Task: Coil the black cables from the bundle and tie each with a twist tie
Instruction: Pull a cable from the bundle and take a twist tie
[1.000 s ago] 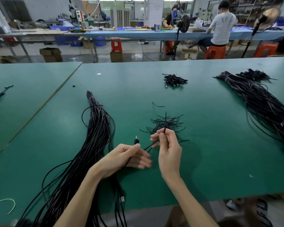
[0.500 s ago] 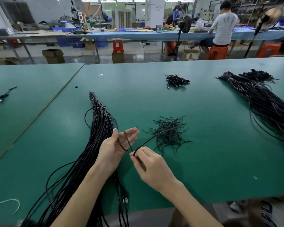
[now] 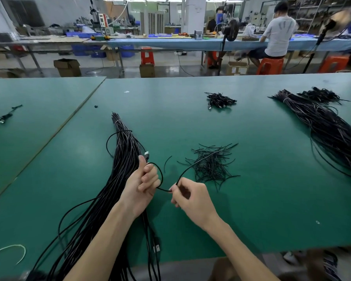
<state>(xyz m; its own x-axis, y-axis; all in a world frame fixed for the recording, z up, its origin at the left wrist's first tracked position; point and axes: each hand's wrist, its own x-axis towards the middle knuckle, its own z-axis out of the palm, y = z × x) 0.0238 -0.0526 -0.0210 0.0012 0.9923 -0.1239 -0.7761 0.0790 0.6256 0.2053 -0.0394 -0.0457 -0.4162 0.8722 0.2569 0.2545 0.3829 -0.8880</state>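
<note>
Since the earlier frame the left hand (image 3: 142, 189) had curled its fingers round the black cable (image 3: 162, 175), thumb raised. On the green table (image 3: 251, 199) the long bundle (image 3: 122, 159) lay beneath the left wrist. The heap of twist ties (image 3: 211, 165) sat just beyond the right hand (image 3: 193, 197), which pinched the same cable. The connector (image 3: 146, 154) stuck out past the left thumb.
</note>
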